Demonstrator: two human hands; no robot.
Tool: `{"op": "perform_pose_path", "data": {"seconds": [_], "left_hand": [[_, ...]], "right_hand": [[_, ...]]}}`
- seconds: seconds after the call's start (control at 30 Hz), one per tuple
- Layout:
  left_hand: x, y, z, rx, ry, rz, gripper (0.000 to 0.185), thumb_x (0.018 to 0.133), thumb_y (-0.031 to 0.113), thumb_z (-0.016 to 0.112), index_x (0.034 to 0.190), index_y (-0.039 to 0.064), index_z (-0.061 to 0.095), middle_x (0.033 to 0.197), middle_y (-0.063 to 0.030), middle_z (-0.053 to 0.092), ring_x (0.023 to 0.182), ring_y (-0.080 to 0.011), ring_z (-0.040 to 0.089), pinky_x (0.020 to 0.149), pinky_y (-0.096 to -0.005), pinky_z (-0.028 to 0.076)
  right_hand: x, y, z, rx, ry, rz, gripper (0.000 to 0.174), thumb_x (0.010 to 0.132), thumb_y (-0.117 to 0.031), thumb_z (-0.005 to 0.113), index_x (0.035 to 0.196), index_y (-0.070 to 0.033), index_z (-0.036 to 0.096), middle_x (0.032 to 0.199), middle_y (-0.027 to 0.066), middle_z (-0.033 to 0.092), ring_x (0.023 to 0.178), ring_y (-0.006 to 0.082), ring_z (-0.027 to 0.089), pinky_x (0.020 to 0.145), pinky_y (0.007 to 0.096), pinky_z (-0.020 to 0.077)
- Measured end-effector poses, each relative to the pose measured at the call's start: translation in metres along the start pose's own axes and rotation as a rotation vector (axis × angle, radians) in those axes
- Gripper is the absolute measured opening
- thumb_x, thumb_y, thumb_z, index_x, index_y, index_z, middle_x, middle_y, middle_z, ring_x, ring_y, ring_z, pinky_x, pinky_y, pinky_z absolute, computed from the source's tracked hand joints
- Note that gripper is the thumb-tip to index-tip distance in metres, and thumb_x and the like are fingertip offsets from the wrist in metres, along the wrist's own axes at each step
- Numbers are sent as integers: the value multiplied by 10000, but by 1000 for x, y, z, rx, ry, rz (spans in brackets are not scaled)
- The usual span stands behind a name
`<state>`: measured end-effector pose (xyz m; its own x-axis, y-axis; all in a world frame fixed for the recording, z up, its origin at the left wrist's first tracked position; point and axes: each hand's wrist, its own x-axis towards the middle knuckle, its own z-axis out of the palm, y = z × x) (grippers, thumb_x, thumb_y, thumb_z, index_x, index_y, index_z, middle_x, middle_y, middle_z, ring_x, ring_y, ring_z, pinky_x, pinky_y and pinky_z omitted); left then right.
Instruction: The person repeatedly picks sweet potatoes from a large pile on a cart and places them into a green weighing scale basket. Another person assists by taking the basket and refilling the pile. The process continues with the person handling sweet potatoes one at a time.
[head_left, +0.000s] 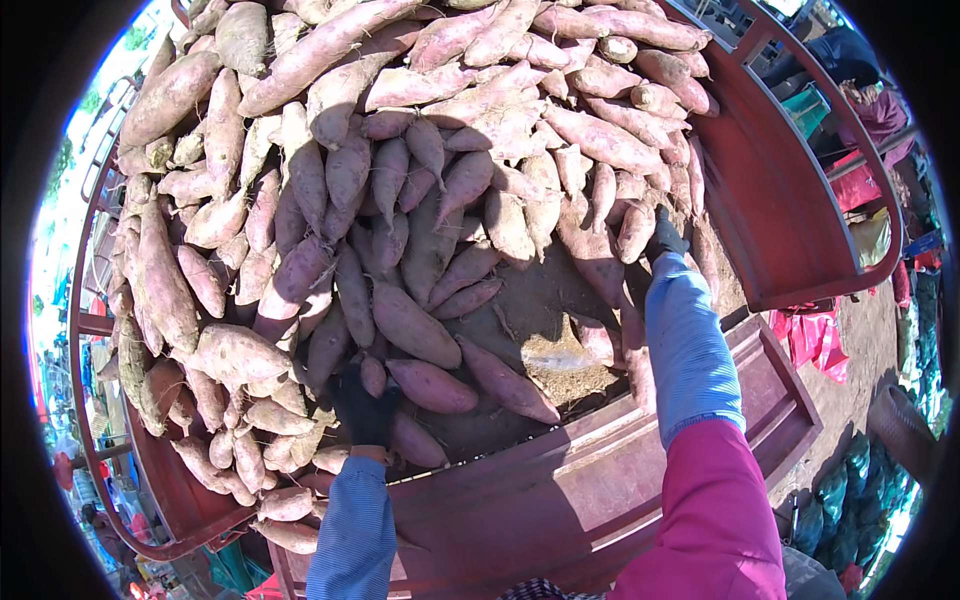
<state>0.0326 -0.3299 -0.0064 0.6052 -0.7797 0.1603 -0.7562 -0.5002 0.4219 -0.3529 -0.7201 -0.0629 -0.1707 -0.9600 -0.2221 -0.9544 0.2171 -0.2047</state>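
A large heap of pinkish, soil-dusted sweet potatoes (416, 322) fills much of a red metal truck bed in front of me. My left hand (365, 411), in a dark glove, is at the near edge of the heap. Its fingers and thumb close around a small sweet potato (373, 376). Farther out to the right, my right hand (666, 234), also gloved, reaches in beside a stubby sweet potato (637, 229). Its fingers are mostly hidden, so its grip is unclear. Between my hands lies a long sweet potato (508, 381) on the soil-covered bed floor (536, 300).
A lowered red tailgate (525, 510) lies between me and the heap. Red side panels with tubular rails (889, 202) flank the bed. At right are pink plastic bags (814, 341) on the ground, a woven basket (904, 427), green sacks (840, 487) and another person's sleeve (885, 124).
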Motion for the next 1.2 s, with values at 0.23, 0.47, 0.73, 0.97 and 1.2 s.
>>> {"op": "perform_pose_path", "data": {"seconds": [0.23,0.47,0.73,0.97,1.2], "left_hand": [[1,11,-7,-91,-4,-2,691,555,208,760,1186,49,527,1108,-184,561,1044,-363,518,935,-438,403],[2,15,-7,-65,39,84,682,539,194,760,1176,74,547,1104,-177,564,1058,-373,492,943,-449,389],[3,3,-1,-30,23,63,676,558,217,767,1177,66,542,1105,-169,570,1057,-371,498,939,-443,397],[3,-1,-4,75,5,118,622,647,295,713,1198,69,535,1177,-170,562,1121,-346,499,966,-424,384],[11,-19,-5,-120,-87,229,486,742,278,666,1147,36,549,1096,-182,595,1024,-337,562,887,-395,445]], "right_hand": [[0,-14,-63,1386,476,-225,482,713,-86,660,1150,26,490,905,93,589,708,160,582,610,278,496],[-12,-161,-40,368,-92,-573,931,544,-530,726,1340,-143,434,1315,258,416,1211,393,409,1018,423,339],[-85,-128,-29,927,-119,-652,594,674,-343,719,1156,-43,543,1008,120,598,962,256,562,865,351,462],[-246,-6,-101,1965,-1357,-318,519,853,-202,562,1278,48,403,1163,212,543,1123,323,518,1003,453,403],[-507,140,-156,1653,-823,-171,478,625,-368,704,842,31,555,788,91,534,741,173,534,773,256,450]]}}
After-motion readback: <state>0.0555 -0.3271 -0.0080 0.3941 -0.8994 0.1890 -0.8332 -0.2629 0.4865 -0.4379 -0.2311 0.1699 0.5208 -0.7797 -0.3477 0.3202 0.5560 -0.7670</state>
